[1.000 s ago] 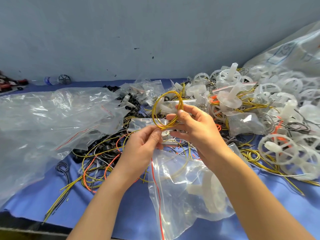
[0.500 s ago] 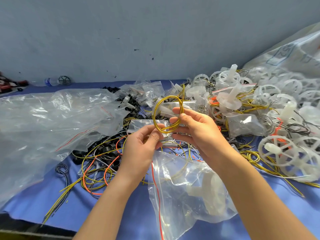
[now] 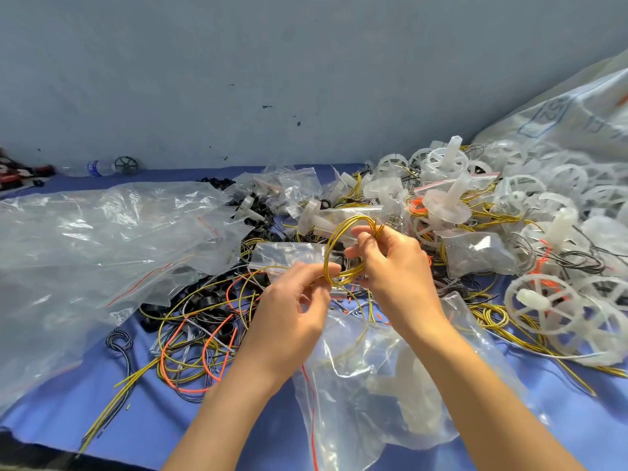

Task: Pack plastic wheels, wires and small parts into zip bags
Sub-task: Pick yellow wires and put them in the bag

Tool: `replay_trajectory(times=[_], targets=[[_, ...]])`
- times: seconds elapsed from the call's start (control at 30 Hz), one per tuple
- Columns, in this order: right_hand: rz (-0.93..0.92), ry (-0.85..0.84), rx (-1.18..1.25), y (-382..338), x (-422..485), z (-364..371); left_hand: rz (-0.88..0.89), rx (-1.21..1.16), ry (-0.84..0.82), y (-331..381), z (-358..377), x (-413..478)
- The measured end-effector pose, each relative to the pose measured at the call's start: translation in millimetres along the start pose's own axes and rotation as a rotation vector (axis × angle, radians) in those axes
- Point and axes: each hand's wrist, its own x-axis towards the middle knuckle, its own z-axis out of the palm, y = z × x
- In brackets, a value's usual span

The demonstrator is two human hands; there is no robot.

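A yellow wire coil (image 3: 334, 246) is held upright over the blue table between both hands. My right hand (image 3: 390, 266) pinches its top and right side. My left hand (image 3: 292, 307) grips its lower end at the fingertips. Below the hands lies a clear zip bag (image 3: 380, 396) with a red seal line; a white plastic wheel shows through it. White plastic wheels (image 3: 540, 300) are heaped on the right. Loose yellow, orange and black wires (image 3: 200, 338) lie tangled to the left of my left forearm.
Large crumpled clear bags (image 3: 102, 246) cover the left of the blue cloth (image 3: 163, 423). Small filled zip bags (image 3: 475, 253) lie among the wheels. A big printed sack (image 3: 574, 113) leans at the far right. A water bottle (image 3: 98, 167) stands by the back wall.
The right hand's fingers have shifted up onto the top of the coil, and the left hand has closed onto its lower end. The coil looks narrower and more squeezed than before.
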Motion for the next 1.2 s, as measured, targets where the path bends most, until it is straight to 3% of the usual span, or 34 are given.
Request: replay_trajectory(times=[0.33, 0.57, 0.73, 0.97, 1.2], targets=[[-0.011, -0.164, -0.028, 3, -2, 0, -0.010, -0.060, -0.023, 0, 2, -2], [-0.194, -0.065, -0.285, 0, -1, -9, -0.106, -0.094, -0.010, -4, -3, -1], [-0.062, 0.088, 0.071, -6, -2, -9, -0.095, -0.075, 0.010, -6, -2, -1], [0.087, 0.069, 0.248, -7, 0, -13, -0.063, -0.017, 0.078, -13, -3, -2], [0.122, 0.083, 0.332, -11, 4, -25, -0.055, 0.122, 0.117, -22, -9, -1]])
